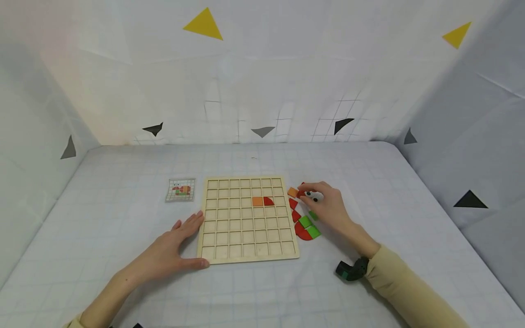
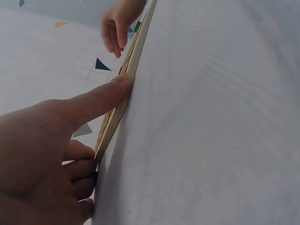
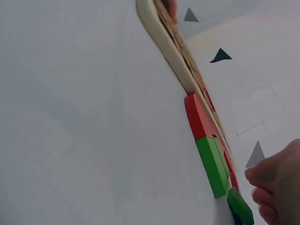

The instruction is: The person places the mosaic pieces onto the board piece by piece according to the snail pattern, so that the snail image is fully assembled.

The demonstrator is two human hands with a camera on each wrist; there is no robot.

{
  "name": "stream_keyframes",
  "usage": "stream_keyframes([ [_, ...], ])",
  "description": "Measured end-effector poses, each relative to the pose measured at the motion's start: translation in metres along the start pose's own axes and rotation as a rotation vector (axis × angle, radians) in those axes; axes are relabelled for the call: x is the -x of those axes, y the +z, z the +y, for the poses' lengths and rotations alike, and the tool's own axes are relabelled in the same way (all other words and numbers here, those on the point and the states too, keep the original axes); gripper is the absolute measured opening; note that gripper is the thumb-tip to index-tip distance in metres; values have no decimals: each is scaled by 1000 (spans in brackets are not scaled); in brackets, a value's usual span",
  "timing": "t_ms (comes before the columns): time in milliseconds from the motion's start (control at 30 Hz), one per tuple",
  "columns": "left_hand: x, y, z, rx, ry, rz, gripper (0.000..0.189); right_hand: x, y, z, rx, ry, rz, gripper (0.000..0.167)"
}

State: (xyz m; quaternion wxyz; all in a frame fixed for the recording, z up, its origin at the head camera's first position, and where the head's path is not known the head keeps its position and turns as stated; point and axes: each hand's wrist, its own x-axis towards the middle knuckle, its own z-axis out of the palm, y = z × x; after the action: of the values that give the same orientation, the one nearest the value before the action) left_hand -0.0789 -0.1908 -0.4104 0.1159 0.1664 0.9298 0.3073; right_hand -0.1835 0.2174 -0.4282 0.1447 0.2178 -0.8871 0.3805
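A square wooden grid board (image 1: 249, 258) lies flat on the table. It bears an orange square (image 1: 257, 201) and a red quarter-circle (image 1: 268, 201), side by side in its upper cells. My left hand (image 1: 168, 250) rests against the board's left side, fingers extended along the edge and thumb at the near corner. To the right, my right hand (image 1: 330, 207) is over loose pieces, its thumb and index fingertips on either side of a red piece (image 1: 301, 193); I cannot tell whether they pinch it. White eye pieces (image 1: 315, 196) with black dots show beside those fingers.
Beside the board's right edge lie green squares (image 1: 313, 232), a red rounded piece (image 1: 302, 232), an orange piece (image 1: 293, 192) and more red pieces. A small picture card (image 1: 181, 190) is at the upper left. White walls enclose the table's back and sides.
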Motion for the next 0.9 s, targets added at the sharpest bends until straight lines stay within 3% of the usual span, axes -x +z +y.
stream_keyframes([
  [433, 0, -1, 1, 0, -31, -13, 112, 12, 7, 15, -18, -105, -7, 24],
  [900, 2, -1, 0, 2, -4, 4, 111, 10, 8, 15, 16, -212, -25, 27],
])
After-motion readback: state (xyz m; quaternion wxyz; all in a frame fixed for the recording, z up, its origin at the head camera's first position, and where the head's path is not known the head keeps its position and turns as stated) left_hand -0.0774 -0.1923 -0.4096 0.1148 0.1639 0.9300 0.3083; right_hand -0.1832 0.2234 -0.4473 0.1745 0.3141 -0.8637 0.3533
